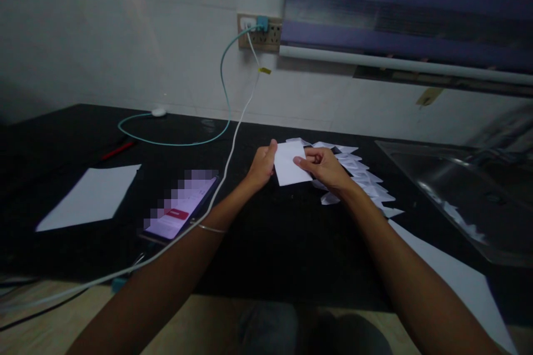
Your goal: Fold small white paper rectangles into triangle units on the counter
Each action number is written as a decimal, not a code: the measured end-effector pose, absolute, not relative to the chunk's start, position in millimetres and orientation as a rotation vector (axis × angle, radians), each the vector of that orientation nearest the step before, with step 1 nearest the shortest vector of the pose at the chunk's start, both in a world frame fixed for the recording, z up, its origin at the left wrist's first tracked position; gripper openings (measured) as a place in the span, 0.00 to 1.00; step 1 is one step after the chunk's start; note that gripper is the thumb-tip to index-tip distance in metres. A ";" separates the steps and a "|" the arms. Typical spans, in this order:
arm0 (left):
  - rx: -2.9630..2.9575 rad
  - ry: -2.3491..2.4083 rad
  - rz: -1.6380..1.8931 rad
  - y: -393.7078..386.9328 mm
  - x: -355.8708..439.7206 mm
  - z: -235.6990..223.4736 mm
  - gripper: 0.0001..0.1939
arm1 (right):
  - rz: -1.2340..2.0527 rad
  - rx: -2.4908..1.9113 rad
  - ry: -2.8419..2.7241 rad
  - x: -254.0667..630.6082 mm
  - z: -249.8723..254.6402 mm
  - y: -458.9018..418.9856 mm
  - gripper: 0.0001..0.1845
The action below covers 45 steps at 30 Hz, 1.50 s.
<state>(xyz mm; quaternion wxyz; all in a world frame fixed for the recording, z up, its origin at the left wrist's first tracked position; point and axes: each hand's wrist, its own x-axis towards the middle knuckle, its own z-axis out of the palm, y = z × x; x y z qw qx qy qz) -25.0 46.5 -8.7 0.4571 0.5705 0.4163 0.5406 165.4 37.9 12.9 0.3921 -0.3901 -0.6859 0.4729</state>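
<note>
Between my two hands, a small white sheet of paper (pixel 290 165) is held up above the black countertop. My left hand (pixel 263 164) grips its left edge, thumb pointing up along the side. With thumb and bent fingers, my right hand (pixel 323 165) pinches the right edge; some of its fingertips are hidden behind the paper. Just behind and to the right of that hand, several folded white paper pieces (pixel 366 177) lie in overlapping rows on the counter.
A phone (pixel 177 213) lies left of my left forearm, with a white cable (pixel 234 144) crossing nearby. White sheets lie at far left (pixel 94 194) and under my right forearm (pixel 449 266). A metal sink (pixel 474 194) is at right; a socket strip (pixel 270 33) is on the wall.
</note>
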 end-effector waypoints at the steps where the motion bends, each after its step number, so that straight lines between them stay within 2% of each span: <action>1: 1.456 1.053 1.326 46.9 -26.2 -8.4 0.35 | 1.192 -0.999 -1.740 165.2 12.5 38.3 0.16; 6: 1.770 1.386 1.210 44.2 -30.8 -4.7 0.28 | 1.170 -0.999 -1.736 165.4 10.1 42.3 0.16; 8: 1.947 1.654 1.039 37.7 -31.3 -1.0 0.26 | 1.129 -1.019 -1.760 165.6 9.6 43.4 0.17; 12: 2.003 2.176 0.760 21.0 -32.8 13.0 0.34 | 1.079 -1.050 -1.785 165.3 10.8 43.0 0.20; 17: 1.826 2.284 0.461 16.5 -45.3 26.9 0.41 | 1.036 -1.085 -1.781 163.9 13.2 41.7 0.18; 22: 1.807 2.268 0.125 26.0 -60.5 20.5 0.39 | 0.994 -1.120 -1.797 163.5 13.8 41.1 0.19; 27: 1.965 2.200 0.004 34.1 -70.3 11.6 0.40 | 1.008 -1.104 -1.789 162.7 15.7 39.1 0.19; 31: 2.001 2.182 0.122 35.0 -75.7 8.7 0.38 | 1.030 -1.086 -1.776 162.2 16.3 38.1 0.18; 38: 1.913 2.253 0.659 18.4 -60.1 23.2 0.36 | 1.032 -1.078 -1.777 161.9 14.5 40.1 0.19; 41: 2.048 2.029 1.006 19.6 -51.3 24.7 0.32 | 1.000 -1.084 -1.775 162.3 14.8 41.1 0.20; 45: 1.947 1.589 1.162 35.0 -44.2 14.7 0.27 | 1.038 -1.044 -1.763 161.3 17.6 39.4 0.19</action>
